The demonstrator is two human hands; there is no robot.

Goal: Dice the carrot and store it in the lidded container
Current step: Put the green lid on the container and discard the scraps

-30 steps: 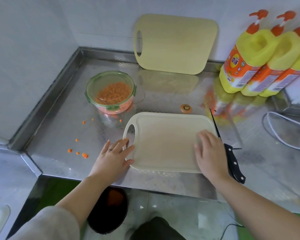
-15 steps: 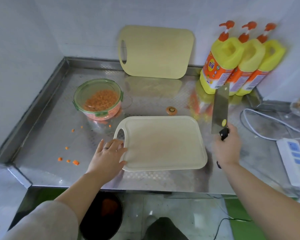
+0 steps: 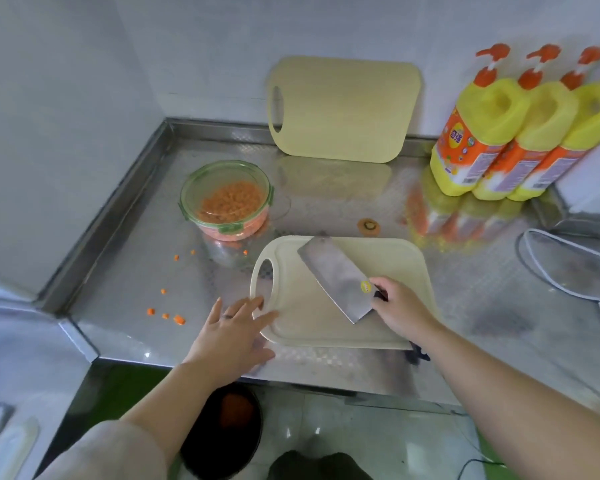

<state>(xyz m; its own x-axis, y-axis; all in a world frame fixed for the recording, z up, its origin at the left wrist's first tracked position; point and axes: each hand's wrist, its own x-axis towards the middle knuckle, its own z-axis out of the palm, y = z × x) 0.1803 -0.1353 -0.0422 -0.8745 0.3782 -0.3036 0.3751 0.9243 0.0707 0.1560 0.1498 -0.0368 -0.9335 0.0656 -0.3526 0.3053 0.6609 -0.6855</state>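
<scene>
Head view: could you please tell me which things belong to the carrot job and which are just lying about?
Job: cleaver, white cutting board, container of diced carrot, stray carrot bits, carrot end.
Lying about: yellow board against wall, three detergent bottles, white cable.

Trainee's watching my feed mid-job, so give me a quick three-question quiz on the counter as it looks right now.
1. True or false: the cleaver is held over the white cutting board.
2. Which hand grips the cleaver: A left, B right?
3. Fill in: stray carrot bits lie on the counter to the board's ___.
Key: 1 true; 2 B, the right hand; 3 left.
</scene>
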